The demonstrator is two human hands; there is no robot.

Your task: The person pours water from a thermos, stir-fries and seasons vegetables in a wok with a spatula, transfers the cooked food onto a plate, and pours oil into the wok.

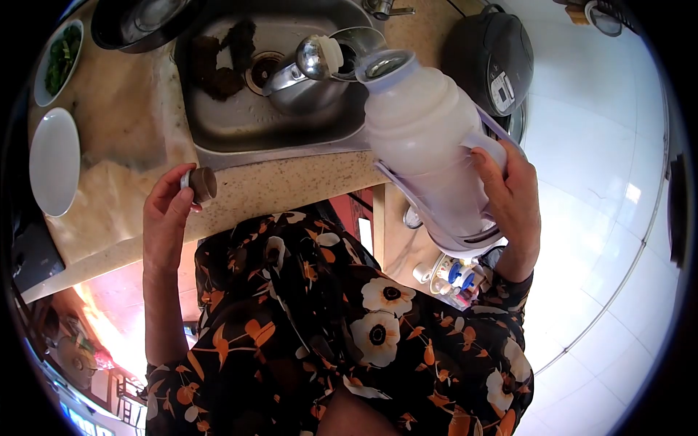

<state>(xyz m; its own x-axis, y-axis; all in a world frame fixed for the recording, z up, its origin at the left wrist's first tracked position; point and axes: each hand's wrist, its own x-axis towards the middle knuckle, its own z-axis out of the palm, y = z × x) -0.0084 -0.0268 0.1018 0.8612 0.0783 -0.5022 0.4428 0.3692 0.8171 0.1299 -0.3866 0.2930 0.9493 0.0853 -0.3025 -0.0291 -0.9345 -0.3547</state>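
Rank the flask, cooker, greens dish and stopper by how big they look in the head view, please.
1. Flask
2. Cooker
3. Greens dish
4. Stopper

The flask seems nearer the camera, so whether it is truly bigger than the cooker is unsure.

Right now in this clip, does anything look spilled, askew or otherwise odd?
Dark, ragged clumps lie in the sink beside the drain, looking like debris, though I cannot tell what they are. The large flask tilts, but the right hand holds its handle, so that seems deliberate.
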